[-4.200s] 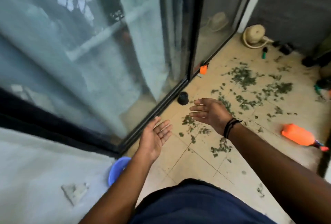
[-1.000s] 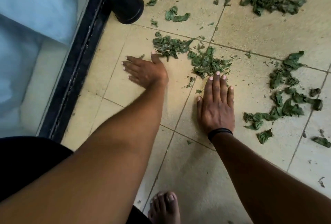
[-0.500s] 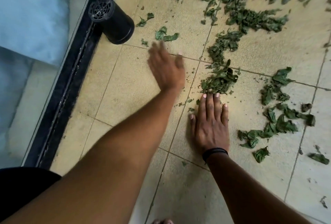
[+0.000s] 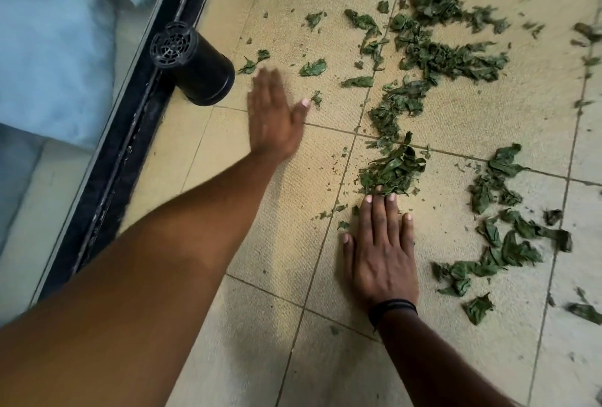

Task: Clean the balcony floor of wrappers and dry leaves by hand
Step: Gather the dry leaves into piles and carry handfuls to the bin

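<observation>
Since half a second ago the left hand [image 4: 273,116] has swung away from the leaves toward the black cylinder [image 4: 195,67] lying by the door track [image 4: 123,133]; it is blurred, flat and open, holding nothing. Green leaves [image 4: 433,54] lie strewn over the beige tiles [image 4: 439,123]. Right hand [image 4: 382,250] rests spread flat, fingertips touching a small leaf heap [image 4: 392,172].

Green, crumpled dry leaves [image 4: 394,170] heaped against the right hand's [image 4: 382,255] fingertips; thinner scatter beyond and rightward; few single leaves near the left hand [image 4: 273,113].
</observation>
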The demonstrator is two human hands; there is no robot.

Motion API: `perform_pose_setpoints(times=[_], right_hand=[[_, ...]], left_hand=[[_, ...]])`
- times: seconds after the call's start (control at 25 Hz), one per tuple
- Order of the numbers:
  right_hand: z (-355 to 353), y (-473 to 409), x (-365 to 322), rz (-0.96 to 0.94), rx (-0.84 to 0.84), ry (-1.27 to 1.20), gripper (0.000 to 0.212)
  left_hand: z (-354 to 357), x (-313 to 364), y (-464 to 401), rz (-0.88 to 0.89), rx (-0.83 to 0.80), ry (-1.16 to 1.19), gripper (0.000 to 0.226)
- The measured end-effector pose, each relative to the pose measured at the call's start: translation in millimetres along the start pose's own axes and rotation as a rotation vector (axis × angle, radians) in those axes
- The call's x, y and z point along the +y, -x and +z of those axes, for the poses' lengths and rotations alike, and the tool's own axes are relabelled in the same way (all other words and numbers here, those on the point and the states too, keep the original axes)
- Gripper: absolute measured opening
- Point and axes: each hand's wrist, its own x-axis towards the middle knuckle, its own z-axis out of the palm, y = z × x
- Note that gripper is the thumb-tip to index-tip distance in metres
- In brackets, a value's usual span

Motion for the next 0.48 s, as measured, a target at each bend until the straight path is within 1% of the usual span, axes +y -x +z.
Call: perform_pose_setpoints(times=[0.04, 0.08, 0.16, 0.24, 0.28, 0.32, 0.4, 0.44, 0.48], right_hand=[[0.5, -0.5, 0.2, -0.002, 0.004, 0.000, 0.069], [0.8, -1.0, 0.4, -0.002, 0.008, 0.002, 0.069], [1.0, -0.2, 0.4, -0.004, 0.018, 0.006, 0.068], [1.5, 0.2, -0.6, -0.006, 0.032, 0.004, 0.068], [1.4, -0.3, -0.6, -0.008, 0.038, 0.001, 0.068], [1.6, -0.7, -0.6, -0.011, 0.041, 0.000, 0.068], [2.5, -0.6, 0.1, -0.016, 0.043, 0.009, 0.068], [3.3, -0.2, 0.6, -0.019, 0.040, 0.016, 0.068], [3.8, 0.2, 1.0, -0.022, 0.036, 0.022, 0.068]], left_hand=[[-5.4, -8.2, -13.9, -0.105, 0.000, 0.003, 0.089], [-9.7, -14.4, -27.7, -0.177, -0.036, 0.005, 0.094], [-12.9, -17.6, -51.7, -0.262, -0.141, 0.024, 0.100], [-13.5, -8.6, -64.6, -0.312, -0.207, 0.092, 0.098], [-11.5, -0.9, -65.8, -0.268, -0.213, 0.105, 0.094], [-8.9, 7.8, -63.1, -0.152, -0.204, 0.104, 0.089], [-2.6, 22.0, -54.1, 0.153, -0.182, 0.114, 0.078], [-0.9, 24.6, -53.3, 0.217, -0.159, 0.140, 0.077], [0.0, 24.4, -57.1, 0.180, -0.109, 0.169, 0.079]])
